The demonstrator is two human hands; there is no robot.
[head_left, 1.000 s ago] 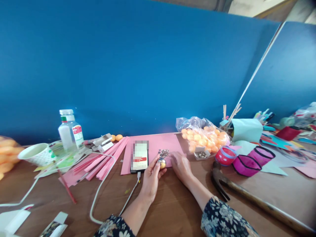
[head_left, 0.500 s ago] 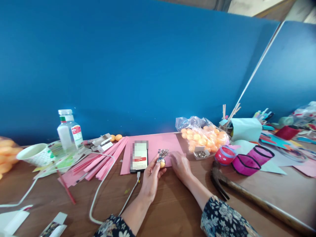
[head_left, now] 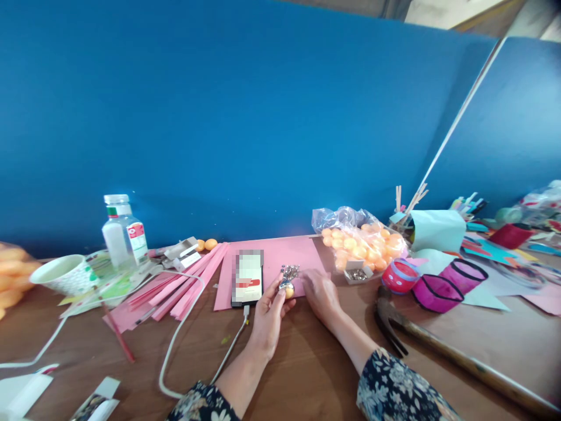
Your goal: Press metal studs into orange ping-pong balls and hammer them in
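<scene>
My left hand (head_left: 268, 316) pinches a small orange ball (head_left: 288, 289) studded with shiny pins, holding it over the near edge of a pink paper sheet (head_left: 280, 257). My right hand (head_left: 321, 295) rests beside it on the pink sheet's corner, fingers curled towards the ball; what they hold I cannot make out. A little heap of silver pins (head_left: 290, 272) lies just beyond the ball. A phone (head_left: 248, 277) with a lit screen lies on the pink sheet to the left, its white cable (head_left: 179, 333) trailing towards me.
A clear bag of orange balls (head_left: 362, 241) and a small box of pins (head_left: 357, 272) sit right of my hands. A hammer (head_left: 438, 345), pink and red paper cups (head_left: 438, 286), pink paper strips (head_left: 175, 286), a bottle (head_left: 124, 231) and a paper cup (head_left: 65, 273) lie around.
</scene>
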